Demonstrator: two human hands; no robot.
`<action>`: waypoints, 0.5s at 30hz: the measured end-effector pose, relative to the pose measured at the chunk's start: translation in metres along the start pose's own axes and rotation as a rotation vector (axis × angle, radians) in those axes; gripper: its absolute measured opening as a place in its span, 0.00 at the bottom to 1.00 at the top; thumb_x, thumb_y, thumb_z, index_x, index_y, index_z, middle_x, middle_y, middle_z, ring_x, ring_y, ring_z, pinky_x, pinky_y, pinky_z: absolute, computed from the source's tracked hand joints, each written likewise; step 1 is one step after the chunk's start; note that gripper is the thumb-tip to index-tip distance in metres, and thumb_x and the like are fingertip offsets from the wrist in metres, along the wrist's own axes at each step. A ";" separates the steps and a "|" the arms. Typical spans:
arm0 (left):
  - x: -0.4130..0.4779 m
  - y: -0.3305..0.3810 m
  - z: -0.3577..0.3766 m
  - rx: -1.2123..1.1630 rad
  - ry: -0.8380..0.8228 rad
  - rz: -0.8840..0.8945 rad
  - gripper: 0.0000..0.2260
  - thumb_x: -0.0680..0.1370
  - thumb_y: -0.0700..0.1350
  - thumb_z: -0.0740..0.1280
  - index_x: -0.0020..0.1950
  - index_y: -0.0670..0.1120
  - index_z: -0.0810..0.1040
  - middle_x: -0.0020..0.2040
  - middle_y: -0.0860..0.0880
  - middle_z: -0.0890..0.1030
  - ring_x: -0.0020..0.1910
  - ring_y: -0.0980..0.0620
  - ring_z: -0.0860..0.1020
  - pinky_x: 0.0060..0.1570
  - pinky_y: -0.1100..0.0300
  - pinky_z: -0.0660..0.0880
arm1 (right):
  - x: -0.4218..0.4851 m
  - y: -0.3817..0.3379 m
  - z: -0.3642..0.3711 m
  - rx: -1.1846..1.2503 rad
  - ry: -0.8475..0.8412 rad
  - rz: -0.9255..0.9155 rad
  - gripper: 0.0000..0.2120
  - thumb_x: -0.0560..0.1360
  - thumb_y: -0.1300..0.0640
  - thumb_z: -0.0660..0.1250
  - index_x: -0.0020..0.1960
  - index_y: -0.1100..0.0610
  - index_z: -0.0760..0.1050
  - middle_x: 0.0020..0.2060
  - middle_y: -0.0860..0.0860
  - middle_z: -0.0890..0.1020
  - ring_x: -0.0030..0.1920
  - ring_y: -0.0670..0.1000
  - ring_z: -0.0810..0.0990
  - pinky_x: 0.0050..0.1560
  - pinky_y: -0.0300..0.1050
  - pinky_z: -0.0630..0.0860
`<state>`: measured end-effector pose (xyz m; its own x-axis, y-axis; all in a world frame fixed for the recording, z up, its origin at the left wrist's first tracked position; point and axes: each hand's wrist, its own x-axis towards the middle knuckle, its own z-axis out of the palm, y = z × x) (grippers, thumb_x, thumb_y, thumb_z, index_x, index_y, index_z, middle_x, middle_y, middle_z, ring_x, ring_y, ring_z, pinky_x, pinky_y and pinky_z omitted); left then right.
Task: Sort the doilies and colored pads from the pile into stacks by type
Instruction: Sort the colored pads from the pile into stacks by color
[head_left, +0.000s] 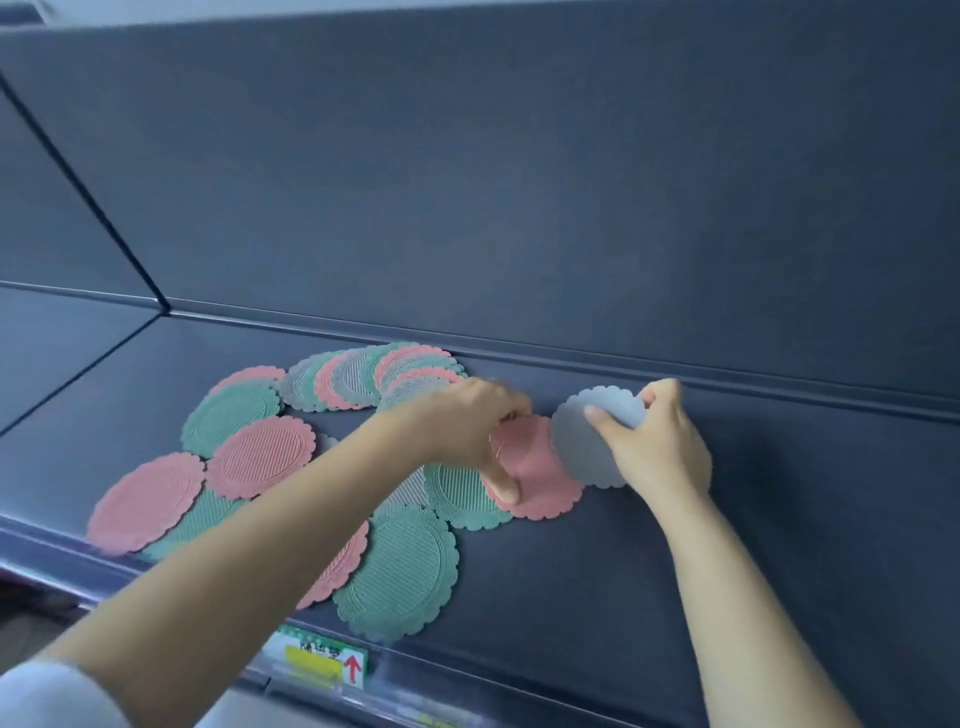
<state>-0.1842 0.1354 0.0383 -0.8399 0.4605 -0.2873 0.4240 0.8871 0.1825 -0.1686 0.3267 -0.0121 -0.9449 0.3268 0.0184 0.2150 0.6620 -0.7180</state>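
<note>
Several round scalloped pads in pink, green and grey lie spread in a loose pile (332, 457) on a dark shelf (649, 571). My left hand (467, 431) reaches across the pile and pinches a pink pad (535, 473) at its near left edge, the pad tilted up off the shelf. Right beside it, my right hand (654, 447) grips a grey pad (587, 441) by its right side, thumb on its face, holding it raised and overlapping the pink one's right edge. A green pad (462, 493) lies partly under the pink one.
The shelf's back wall (519, 208) rises just behind the pads. A raised front lip carries a green and yellow price label with a red arrow (324, 662). Bare shelf surface lies to the right of my right hand (831, 493). Another shelf section adjoins on the left.
</note>
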 end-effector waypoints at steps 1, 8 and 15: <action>-0.002 0.001 0.002 -0.006 0.031 -0.006 0.35 0.61 0.59 0.79 0.62 0.49 0.71 0.52 0.52 0.71 0.48 0.51 0.71 0.44 0.57 0.69 | 0.000 -0.001 0.001 0.129 -0.022 -0.014 0.17 0.74 0.48 0.67 0.52 0.55 0.62 0.40 0.47 0.72 0.38 0.54 0.74 0.34 0.46 0.67; -0.021 -0.008 0.030 -0.317 0.235 -0.068 0.17 0.76 0.54 0.69 0.60 0.48 0.70 0.38 0.50 0.75 0.40 0.47 0.72 0.35 0.57 0.67 | -0.005 0.001 0.004 0.565 -0.239 -0.015 0.05 0.75 0.57 0.67 0.50 0.57 0.75 0.43 0.47 0.79 0.42 0.48 0.75 0.39 0.41 0.69; -0.021 0.003 0.045 -0.499 0.648 -0.183 0.05 0.83 0.45 0.58 0.53 0.44 0.70 0.37 0.56 0.75 0.39 0.47 0.72 0.38 0.54 0.66 | -0.006 -0.008 0.004 0.887 -0.438 0.097 0.05 0.75 0.59 0.67 0.51 0.56 0.79 0.49 0.53 0.84 0.48 0.53 0.80 0.52 0.52 0.75</action>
<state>-0.1499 0.1295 0.0026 -0.9741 0.0664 0.2163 0.1903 0.7578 0.6241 -0.1657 0.3166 -0.0089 -0.9793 -0.0432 -0.1977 0.2021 -0.1571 -0.9667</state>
